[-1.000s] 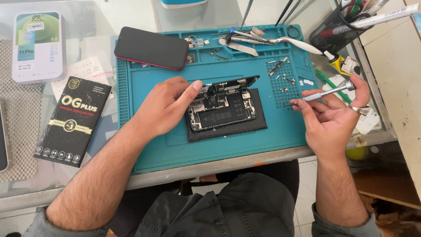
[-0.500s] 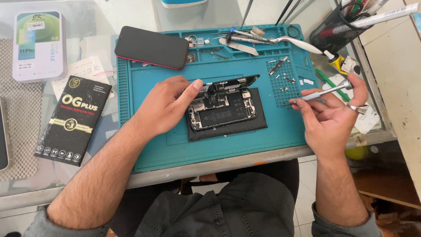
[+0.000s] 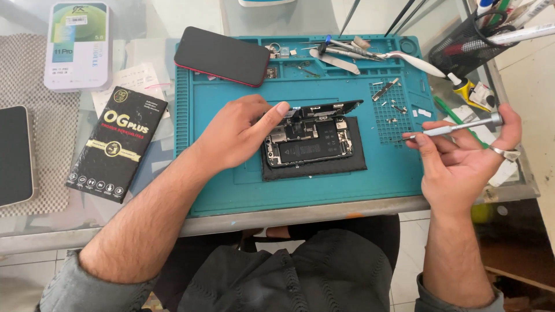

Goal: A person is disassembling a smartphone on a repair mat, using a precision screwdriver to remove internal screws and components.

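Observation:
An opened phone (image 3: 309, 141) with its insides showing lies on a dark pad in the middle of a teal work mat (image 3: 219, 185). Its lifted screen panel (image 3: 324, 108) stands along the far edge. My left hand (image 3: 240, 132) rests on the phone's left side, fingertips on the raised panel. My right hand (image 3: 462, 156) hovers right of the phone over the mat's edge and holds a thin silver screwdriver (image 3: 457, 127), tip pointing left. Small screws and metal parts (image 3: 393, 107) lie on the mat's gridded patch.
A dark phone with a red rim (image 3: 222, 56) lies face down at the mat's far left. Tweezers and tools (image 3: 347, 52) line the far edge. A black box (image 3: 118, 144), a white box (image 3: 78, 46), a phone (image 3: 14, 153) and a mesh pen holder (image 3: 468, 43) surround the mat.
My right hand with the screwdriver has lifted slightly and shifted right, away from the screw patch. My left hand stays on the phone.

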